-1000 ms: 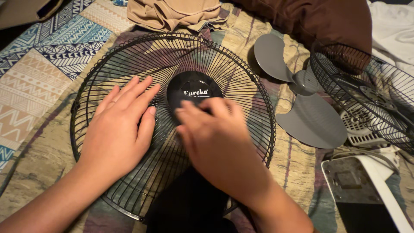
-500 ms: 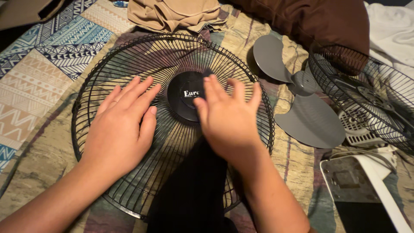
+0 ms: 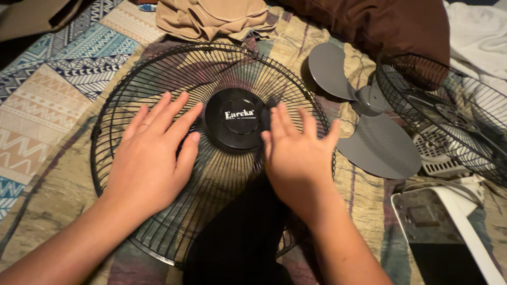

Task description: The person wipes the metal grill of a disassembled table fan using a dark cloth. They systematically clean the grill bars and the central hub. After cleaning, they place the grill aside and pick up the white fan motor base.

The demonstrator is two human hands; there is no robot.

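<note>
A round black wire fan grille (image 3: 222, 66) lies flat on a patterned bedspread (image 3: 53, 95), with a black hub cap (image 3: 236, 117) at its centre. My left hand (image 3: 153, 158) rests flat on the grille's left half, fingers together and pointing toward the hub. My right hand (image 3: 298, 158) lies flat on the grille's right half just beside the hub, fingers spread. A black cloth (image 3: 237, 232) runs from under it down to the grille's near rim. Neither hand grips anything.
A grey three-blade fan propeller (image 3: 377, 142) lies to the right of the grille. Beyond it sit a second black wire grille (image 3: 449, 105) on the fan motor and a white fan base (image 3: 454, 227). A tan cloth (image 3: 211, 16) and a brown pillow (image 3: 380, 21) lie at the far edge.
My right hand has slid with the black cloth from over the hub to the right, uncovering the hub cap, and its fingers have spread. The left hand has stayed put.
</note>
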